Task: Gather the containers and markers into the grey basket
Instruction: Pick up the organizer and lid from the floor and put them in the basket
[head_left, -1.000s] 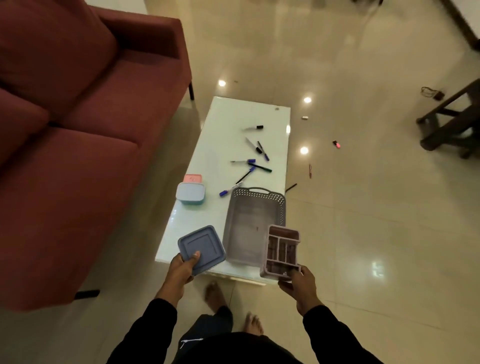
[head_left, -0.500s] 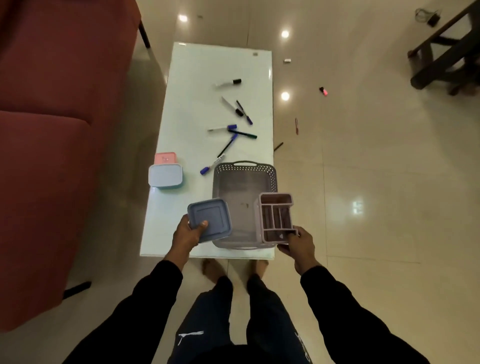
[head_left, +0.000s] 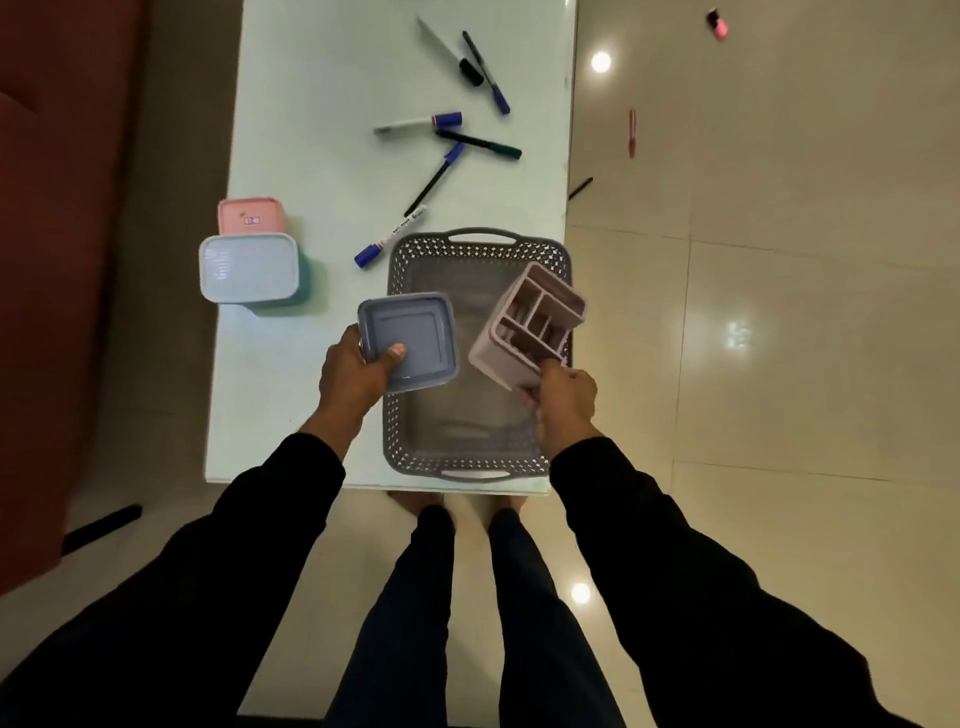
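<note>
Over the near end of the pale glass-topped coffee table (head_left: 291, 395), both hands hang above the grey perforated plastic basket (head_left: 467, 447), and the coming move turns on that vertical relation: each load already sits over the basket's open mouth, so the way in is straight down. On the left, the left hand (head_left: 353, 379) grips the square blue-grey lidded container (head_left: 415, 338) by its near-left corner, thumb pressed on the lid, the box held roughly flat and straddling the basket's left rim. On the right, the right hand (head_left: 566, 405) pinches the near wall of the pinkish-mauve plastic divided caddy (head_left: 530, 327), which is tilted with its open compartments facing the camera and its long axis running from the hand up and to the right across the basket's right side. Both hands look about equally near the basket floor, which appears bare apart from a faint mark. I judge the caddy's compartments hold nothing, though shadow hides their depths. Left of the basket stand a light-blue rectangular lidded tub (head_left: 249, 267) and, just behind and touching it, a pink lidded tub (head_left: 251, 215), both closed. Several markers (head_left: 418, 123) lie scattered on the table beyond the basket, and none is in any container yet.
</note>
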